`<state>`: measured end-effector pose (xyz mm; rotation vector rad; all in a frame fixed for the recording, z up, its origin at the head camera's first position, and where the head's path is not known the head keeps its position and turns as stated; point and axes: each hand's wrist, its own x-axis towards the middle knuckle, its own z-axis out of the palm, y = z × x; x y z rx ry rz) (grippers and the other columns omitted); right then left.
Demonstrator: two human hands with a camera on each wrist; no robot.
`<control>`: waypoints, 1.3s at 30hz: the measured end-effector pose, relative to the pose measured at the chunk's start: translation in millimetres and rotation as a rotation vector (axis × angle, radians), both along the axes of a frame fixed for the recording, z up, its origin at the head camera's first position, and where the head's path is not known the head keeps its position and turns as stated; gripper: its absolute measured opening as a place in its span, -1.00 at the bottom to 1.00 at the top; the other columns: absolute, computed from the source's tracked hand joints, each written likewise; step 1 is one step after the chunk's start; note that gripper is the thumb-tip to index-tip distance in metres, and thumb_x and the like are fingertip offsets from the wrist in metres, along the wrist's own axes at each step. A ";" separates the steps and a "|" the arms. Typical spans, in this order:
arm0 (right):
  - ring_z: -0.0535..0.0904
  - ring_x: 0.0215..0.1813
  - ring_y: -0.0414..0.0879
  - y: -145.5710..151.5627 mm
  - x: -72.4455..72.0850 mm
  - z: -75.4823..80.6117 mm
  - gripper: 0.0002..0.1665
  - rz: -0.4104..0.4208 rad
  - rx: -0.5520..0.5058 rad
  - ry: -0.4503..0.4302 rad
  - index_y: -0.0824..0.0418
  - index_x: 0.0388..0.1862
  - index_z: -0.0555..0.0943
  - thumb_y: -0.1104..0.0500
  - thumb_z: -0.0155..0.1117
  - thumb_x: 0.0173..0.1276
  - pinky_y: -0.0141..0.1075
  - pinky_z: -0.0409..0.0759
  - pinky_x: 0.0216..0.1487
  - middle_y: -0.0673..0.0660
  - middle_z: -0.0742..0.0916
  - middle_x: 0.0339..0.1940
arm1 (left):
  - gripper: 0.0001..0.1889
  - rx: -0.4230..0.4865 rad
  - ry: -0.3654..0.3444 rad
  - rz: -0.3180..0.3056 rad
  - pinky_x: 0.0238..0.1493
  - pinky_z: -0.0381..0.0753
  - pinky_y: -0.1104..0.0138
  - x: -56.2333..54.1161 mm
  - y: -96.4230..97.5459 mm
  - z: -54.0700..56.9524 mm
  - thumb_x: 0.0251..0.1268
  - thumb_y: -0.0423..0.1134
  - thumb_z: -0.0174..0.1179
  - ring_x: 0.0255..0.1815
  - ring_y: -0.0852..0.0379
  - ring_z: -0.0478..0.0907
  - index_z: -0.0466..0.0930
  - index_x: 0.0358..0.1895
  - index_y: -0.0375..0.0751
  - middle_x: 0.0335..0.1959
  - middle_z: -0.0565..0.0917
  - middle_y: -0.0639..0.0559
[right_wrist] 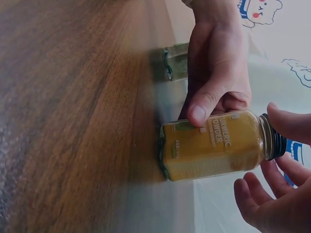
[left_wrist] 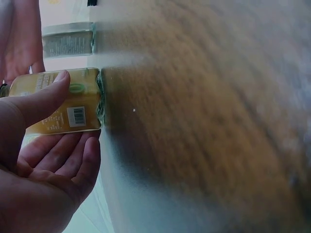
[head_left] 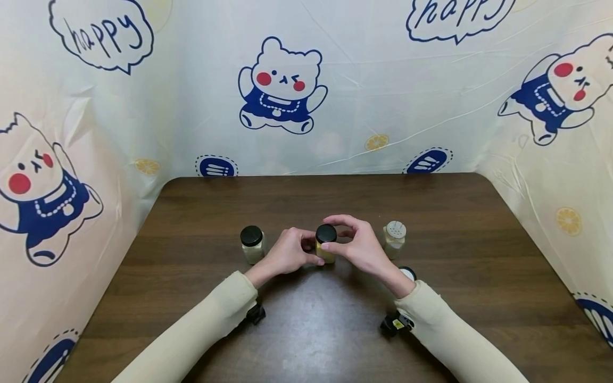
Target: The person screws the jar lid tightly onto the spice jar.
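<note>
A glass jar of turmeric powder (right_wrist: 214,145) with a black screw lid (head_left: 326,233) stands upright between my hands. My left hand (head_left: 291,250) grips its body from the left, thumb across the label and fingers round the far side, as the left wrist view shows. My right hand (head_left: 358,246) curls its thumb and fingers round the lid from the right. Left of the left hand is a jar of pale contents (head_left: 252,246) with a black lid. A jar with a white perforated top (head_left: 395,239) stands just beyond my right hand, without a black lid on it.
A round black-rimmed white piece (head_left: 408,273) lies by the right wrist, partly hidden by it. The brown wooden table (head_left: 306,330) runs back to a pale printed curtain (head_left: 354,106) that encloses it on three sides.
</note>
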<state>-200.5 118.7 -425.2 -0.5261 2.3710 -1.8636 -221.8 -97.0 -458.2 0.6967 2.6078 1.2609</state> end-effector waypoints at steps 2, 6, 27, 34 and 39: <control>0.69 0.11 0.14 -0.5 -0.9 -1.3 -0.39 0.003 -0.003 0.021 0.21 0.25 0.68 0.32 0.65 0.20 -0.05 0.66 0.09 0.12 0.73 0.15 | -0.61 0.002 0.001 -0.003 -0.15 0.69 0.27 0.1 0.0 0.4 0.02 -0.27 0.70 -0.25 0.20 0.70 0.82 -0.04 -0.11 -0.23 0.79 0.18; 0.56 0.34 0.08 2.2 -2.1 -3.2 -0.27 0.079 -0.033 0.051 0.17 0.41 0.57 0.35 0.59 0.26 0.06 0.53 0.32 0.11 0.67 0.30 | -0.61 0.001 -0.006 -0.007 -0.17 0.69 0.29 0.7 0.1 1.1 0.02 -0.27 0.70 -0.26 0.20 0.70 0.82 -0.04 -0.11 -0.23 0.80 0.18; 0.36 0.57 0.08 13.5 -8.0 -6.1 -0.31 0.358 -0.165 -0.108 0.24 0.64 0.32 0.40 0.15 0.58 -0.07 0.39 0.46 0.14 0.50 0.56 | -0.59 0.023 -0.006 -0.014 -0.12 0.72 0.25 0.4 -0.6 1.5 0.01 -0.31 0.69 -0.23 0.20 0.74 0.81 -0.02 -0.18 -0.20 0.82 0.09; 0.39 0.55 0.04 14.1 -6.9 -5.7 -0.39 0.344 -0.127 -0.096 0.19 0.58 0.42 0.38 0.15 0.60 0.16 0.29 0.48 0.12 0.54 0.52 | -0.58 0.020 -0.021 -0.014 -0.08 0.73 0.23 1.0 -0.7 1.3 0.02 -0.31 0.68 -0.21 0.22 0.74 0.81 0.00 -0.19 -0.17 0.82 0.07; 0.37 0.56 0.07 14.1 -5.9 -4.9 -0.41 0.330 -0.109 -0.092 0.19 0.57 0.45 0.36 0.16 0.61 0.14 0.33 0.47 0.22 0.50 0.54 | -0.58 0.020 -0.025 -0.016 -0.09 0.73 0.24 0.7 -0.6 0.8 0.03 -0.31 0.68 -0.20 0.21 0.74 0.80 0.01 -0.20 -0.18 0.82 0.07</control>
